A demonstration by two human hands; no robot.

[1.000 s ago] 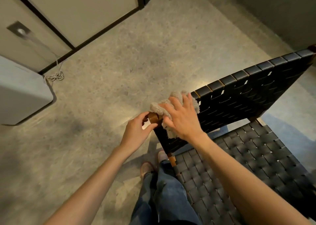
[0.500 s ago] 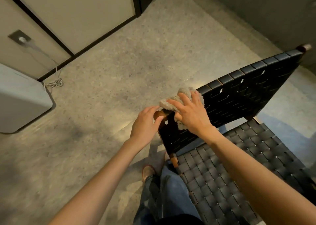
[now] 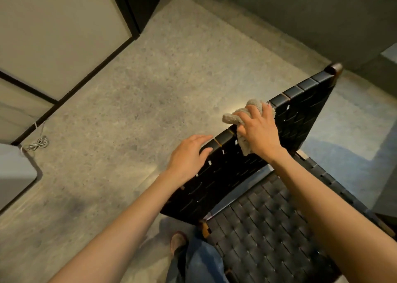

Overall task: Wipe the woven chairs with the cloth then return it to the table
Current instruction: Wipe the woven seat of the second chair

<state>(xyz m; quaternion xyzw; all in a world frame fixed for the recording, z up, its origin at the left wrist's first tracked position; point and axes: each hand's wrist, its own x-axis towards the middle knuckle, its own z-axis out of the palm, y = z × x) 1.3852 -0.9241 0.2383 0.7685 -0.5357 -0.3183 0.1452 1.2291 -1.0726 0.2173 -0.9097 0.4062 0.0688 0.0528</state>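
A black woven chair [image 3: 300, 115] with a wooden frame stands in front of me, its backrest running from lower left to upper right and its woven seat [image 3: 268, 229] at the lower right. My right hand [image 3: 260, 130] grips a beige fluffy cloth [image 3: 231, 118] draped over the backrest's top rail near its middle. Part of the cloth hangs down the front of the backrest under my palm. My left hand [image 3: 189, 158] rests with fingers extended on the top rail's left end, covering the corner.
Speckled concrete floor [image 3: 150, 89] spreads to the left and behind the chair. A grey appliance [image 3: 15, 175] with a coiled cable [image 3: 38, 143] sits at the left by a panelled wall. A dark wall rises at the upper right. My leg and shoe [image 3: 178, 242] are below the chair.
My right hand has slid the cloth rightward along the top rail, away from the left corner. My left hand has shifted from pinching the corner to lying flatter on it.
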